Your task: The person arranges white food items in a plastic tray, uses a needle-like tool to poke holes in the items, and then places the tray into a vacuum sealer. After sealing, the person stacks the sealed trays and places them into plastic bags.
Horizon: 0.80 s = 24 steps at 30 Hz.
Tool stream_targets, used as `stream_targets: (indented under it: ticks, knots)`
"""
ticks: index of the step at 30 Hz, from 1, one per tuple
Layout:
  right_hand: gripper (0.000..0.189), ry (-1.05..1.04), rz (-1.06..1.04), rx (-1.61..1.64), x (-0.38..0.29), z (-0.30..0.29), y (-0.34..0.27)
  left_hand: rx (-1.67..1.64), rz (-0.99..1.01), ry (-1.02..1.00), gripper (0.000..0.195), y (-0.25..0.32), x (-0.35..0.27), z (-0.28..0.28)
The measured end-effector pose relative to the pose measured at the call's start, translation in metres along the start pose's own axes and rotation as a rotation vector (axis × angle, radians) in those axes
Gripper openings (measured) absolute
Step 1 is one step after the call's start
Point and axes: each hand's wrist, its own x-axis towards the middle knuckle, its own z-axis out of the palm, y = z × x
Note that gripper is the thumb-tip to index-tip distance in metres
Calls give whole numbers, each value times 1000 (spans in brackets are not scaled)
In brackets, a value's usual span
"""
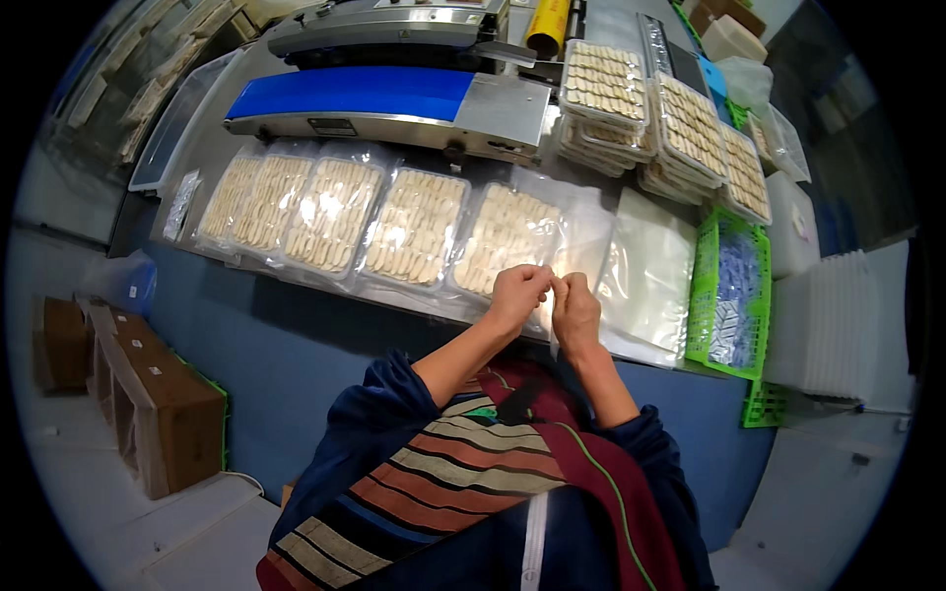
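Observation:
My left hand (pixel 520 294) and my right hand (pixel 578 306) meet at the table's front edge, fingertips pinched on a clear plastic bag (pixel 588 221). Any smaller item between the fingers is hidden. Inside that bag, just left of my hands, lies a clear tray of pale, elongated pieces (pixel 506 233). More bagged trays (pixel 416 225) line the table further left, the leftmost ones overlapping. To the right of my right hand lies a stack of flat clear bags (pixel 647 273). Beyond it, a green plastic basket (pixel 695 325) holds many small blue-and-white packets (pixel 730 295).
Behind the trays stands a sealing machine (pixel 392 33) with a blue conveyor belt (pixel 355 92). Stacked filled trays (pixel 604 85) rise at the back right, near a yellow roll (pixel 548 26). Nested white trays (pixel 820 325) stand far right. A cardboard box (pixel 159 399) sits lower left.

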Motion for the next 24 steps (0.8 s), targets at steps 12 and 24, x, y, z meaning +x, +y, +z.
stream_targets:
  ticks: [12,24]
  knots:
    - [22,-195,-194,-54,41,28,-28,484,163,485,30,-8,-27,-90]
    - [8,-601,-844,-310,35,-17,-15,828,524,503,29,9,-51,-104]
